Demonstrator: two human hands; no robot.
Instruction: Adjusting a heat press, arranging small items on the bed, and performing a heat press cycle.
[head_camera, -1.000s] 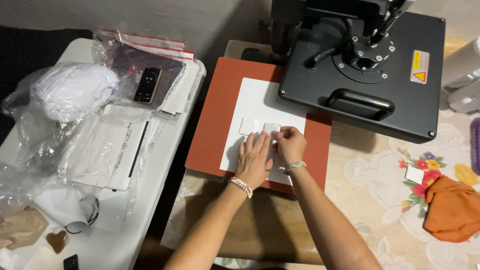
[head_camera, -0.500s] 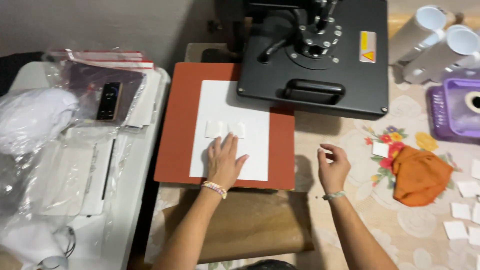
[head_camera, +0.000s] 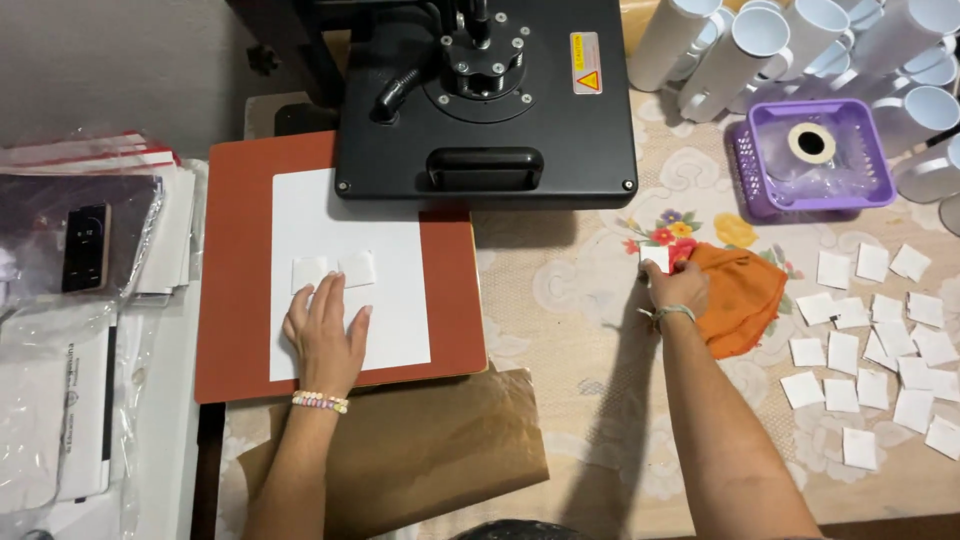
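Observation:
My left hand (head_camera: 325, 335) lies flat on a white sheet (head_camera: 395, 300) that covers the red-brown pad (head_camera: 235, 270) of a heat press. Its fingertips touch the lower edge of two small white squares (head_camera: 333, 270) side by side on the sheet. My right hand (head_camera: 677, 287) is out to the right on the floral tablecloth, fingers closed on a small white square piece (head_camera: 655, 257) next to an orange cloth (head_camera: 745, 295). The black upper plate (head_camera: 490, 100) of the press is swung to the right, above the pad.
Several small white squares (head_camera: 870, 350) lie scattered at the right. A purple basket (head_camera: 812, 155) and several white mugs (head_camera: 790, 35) stand at the back right. Brown paper (head_camera: 420, 450) lies in front of the pad. Plastic bags and a phone (head_camera: 85, 247) are at the left.
My right hand left the pad and moved right to the white piece by the orange cloth. The left hand stayed on the sheet. My view shifted right.

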